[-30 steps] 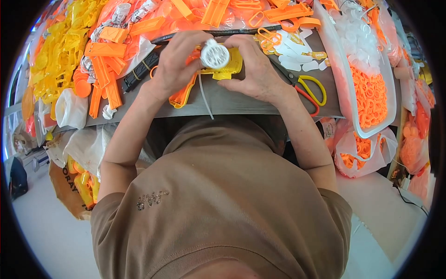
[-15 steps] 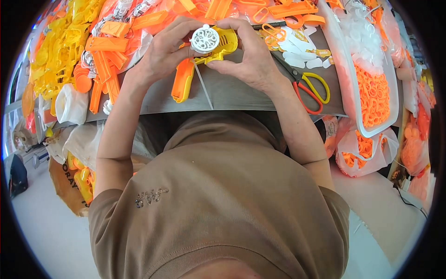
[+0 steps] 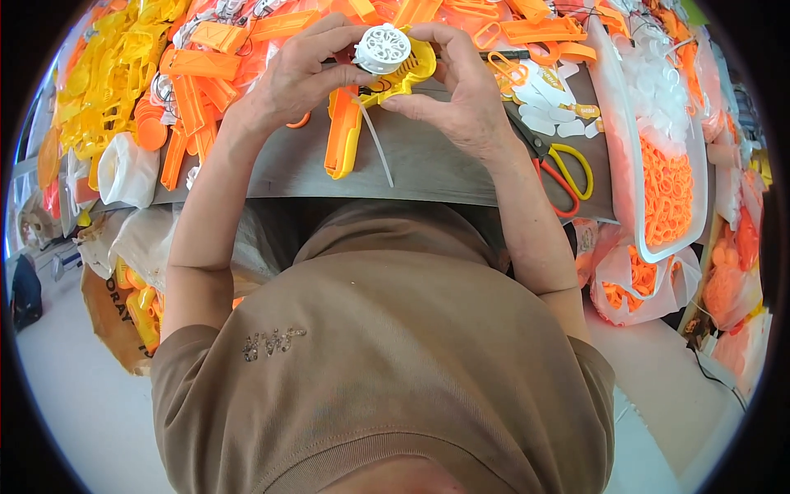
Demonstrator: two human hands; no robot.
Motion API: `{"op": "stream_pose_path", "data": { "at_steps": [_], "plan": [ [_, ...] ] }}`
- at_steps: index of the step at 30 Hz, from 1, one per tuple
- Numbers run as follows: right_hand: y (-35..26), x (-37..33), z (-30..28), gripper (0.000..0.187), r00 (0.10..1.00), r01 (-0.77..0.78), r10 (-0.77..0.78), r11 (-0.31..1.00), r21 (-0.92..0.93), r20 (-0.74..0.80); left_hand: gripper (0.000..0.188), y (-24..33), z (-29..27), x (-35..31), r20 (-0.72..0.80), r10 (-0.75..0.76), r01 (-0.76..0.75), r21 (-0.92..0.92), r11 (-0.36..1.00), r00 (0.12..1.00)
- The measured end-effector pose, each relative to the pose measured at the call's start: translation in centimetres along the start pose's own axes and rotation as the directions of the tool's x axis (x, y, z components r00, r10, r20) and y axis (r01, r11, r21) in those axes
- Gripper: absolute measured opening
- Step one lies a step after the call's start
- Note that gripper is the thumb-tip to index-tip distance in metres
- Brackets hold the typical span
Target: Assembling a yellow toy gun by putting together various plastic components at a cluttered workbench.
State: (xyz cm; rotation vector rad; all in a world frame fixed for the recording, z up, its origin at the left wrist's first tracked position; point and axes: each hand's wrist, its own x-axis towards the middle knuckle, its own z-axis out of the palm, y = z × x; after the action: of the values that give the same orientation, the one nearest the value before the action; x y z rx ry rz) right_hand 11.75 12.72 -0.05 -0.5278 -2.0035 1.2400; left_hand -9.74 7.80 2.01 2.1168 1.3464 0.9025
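Observation:
Both hands are raised over the far side of the grey table. Between finger and thumb, my left hand [image 3: 303, 76] pinches a white round part [image 3: 383, 48] with a patterned openwork face. My right hand [image 3: 466, 92] grips a yellow plastic shell [image 3: 414, 69] with slots in it, thumb along its near edge. The white part sits against the shell's left side, partly covering it. Below them hangs an orange and yellow handle [image 3: 342, 136], which seems joined to the shell; the joint is hidden. A thin white strip [image 3: 378, 148] dangles beside the handle.
Scissors [image 3: 568, 169] with red and yellow handles lie by my right forearm. Further right stands a clear bin [image 3: 640, 198] of small orange rings. Orange parts [image 3: 197, 103] and yellow frames [image 3: 107, 78] crowd the left. White and gold tags [image 3: 547, 103] lie beyond my right hand.
The hands and the held parts appear slightly further right and higher in the picture, while the whole view has shifted too. The white part has tilted a little. Both grips stay the same.

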Motion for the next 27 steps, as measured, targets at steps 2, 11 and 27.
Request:
{"op": "stream_pose_path", "data": {
  "at_steps": [2,11,27],
  "plan": [
    [0.2,0.1,0.1,0.063,1.000,-0.009,0.009,0.999,0.041,-0.012,0.037,-0.2,-0.1,-0.1,0.000,-0.017,0.017,0.003,1.000,1.000],
    [0.6,0.6,0.7,0.066,0.999,0.030,-0.019,0.971,0.236,-0.050,0.033,-0.5,-0.3,-0.1,-0.006,-0.016,0.016,-0.011,1.000,1.000],
    [1.1,1.2,0.5,0.066,1.000,0.014,-0.009,0.920,0.392,-0.013,0.034,-0.7,-0.9,0.3,0.042,0.055,-0.058,0.076,0.995,0.998]
  ]
}}
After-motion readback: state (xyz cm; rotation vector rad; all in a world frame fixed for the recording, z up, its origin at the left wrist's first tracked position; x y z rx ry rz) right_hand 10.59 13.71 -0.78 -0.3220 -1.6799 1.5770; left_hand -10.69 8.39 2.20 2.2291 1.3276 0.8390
